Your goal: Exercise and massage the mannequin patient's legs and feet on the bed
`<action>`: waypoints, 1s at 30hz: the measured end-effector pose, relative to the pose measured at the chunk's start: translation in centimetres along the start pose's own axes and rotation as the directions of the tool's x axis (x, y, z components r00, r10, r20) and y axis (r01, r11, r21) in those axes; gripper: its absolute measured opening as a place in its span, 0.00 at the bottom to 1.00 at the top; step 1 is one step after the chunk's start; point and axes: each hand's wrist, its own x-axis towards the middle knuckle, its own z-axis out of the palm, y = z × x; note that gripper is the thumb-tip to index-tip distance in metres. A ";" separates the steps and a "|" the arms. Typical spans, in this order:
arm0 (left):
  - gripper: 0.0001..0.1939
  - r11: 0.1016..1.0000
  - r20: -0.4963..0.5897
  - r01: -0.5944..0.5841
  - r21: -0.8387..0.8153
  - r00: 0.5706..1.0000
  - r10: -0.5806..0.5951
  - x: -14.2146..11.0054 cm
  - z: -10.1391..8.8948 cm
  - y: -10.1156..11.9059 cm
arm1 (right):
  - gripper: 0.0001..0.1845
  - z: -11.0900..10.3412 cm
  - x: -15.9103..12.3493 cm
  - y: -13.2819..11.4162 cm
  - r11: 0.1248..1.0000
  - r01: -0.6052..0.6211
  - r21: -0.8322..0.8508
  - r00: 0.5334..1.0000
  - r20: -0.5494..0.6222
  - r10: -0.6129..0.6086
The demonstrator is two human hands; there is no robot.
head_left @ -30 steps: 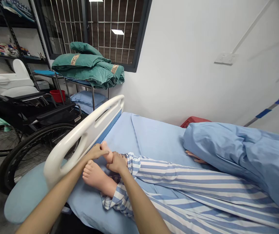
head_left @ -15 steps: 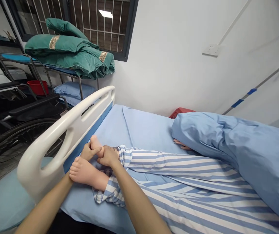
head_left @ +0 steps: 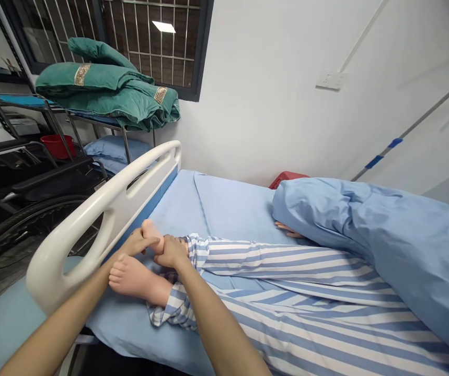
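Note:
A doll-like figure in blue-and-white striped pyjama trousers (head_left: pixel 271 258) lies on the bed with both feet bare. My left hand (head_left: pixel 135 244) is on the front part of its far foot (head_left: pixel 152 233), thumb across the top and the other fingers partly hidden. Around the ankle of that same foot, my right hand (head_left: pixel 173 251) is closed, just below the rolled trouser cuff (head_left: pixel 198 250). The near foot (head_left: pixel 138 279) rests with toes up beside my left forearm, partly covering it from view.
A white bed end board (head_left: pixel 71 224) rises just left of the feet. Beyond it stand a wheelchair (head_left: pixel 47 183) and a rack with green bedding (head_left: pixel 106 94). A blue quilt (head_left: pixel 349 219) covers the figure's upper part, with some fingers (head_left: pixel 289 230) showing at its edge.
My left hand has shifted slightly on the far foot, its back now more raised and its wrist clearer of the near foot's toes. My right hand stays at the ankle. The view has moved slightly.

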 end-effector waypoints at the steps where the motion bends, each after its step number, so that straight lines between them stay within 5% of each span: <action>1: 0.18 0.999 -0.004 0.010 -0.034 1.000 -0.010 0.0 0.0 0.0 | 0.32 0.0 0.0 0.0 1.000 0.002 0.002 1.000 -0.005 -0.002; 7: 0.17 0.955 0.004 0.149 -0.257 0.988 -0.154 -0.1 0.2 0.2 | 0.33 0.3 0.1 0.2 1.000 0.003 -0.008 1.000 -0.022 -0.004; 19: 0.17 0.964 -0.027 0.081 -0.252 0.996 -0.091 -0.1 0.7 -0.3 | 0.32 0.0 0.0 -0.1 1.000 -0.002 -0.007 1.000 -0.019 0.002; 27: 0.18 0.931 0.227 0.190 -0.313 0.966 -0.121 -0.3 0.0 -0.4 | 0.30 -1.1 -0.6 -0.4 0.998 0.017 0.059 1.000 0.006 -0.018; 30: 0.18 0.756 0.417 0.326 -0.567 0.906 -0.078 0.2 0.9 -1.9 | 0.28 -1.5 -1.3 -0.4 0.989 0.064 0.134 0.997 -0.051 -0.058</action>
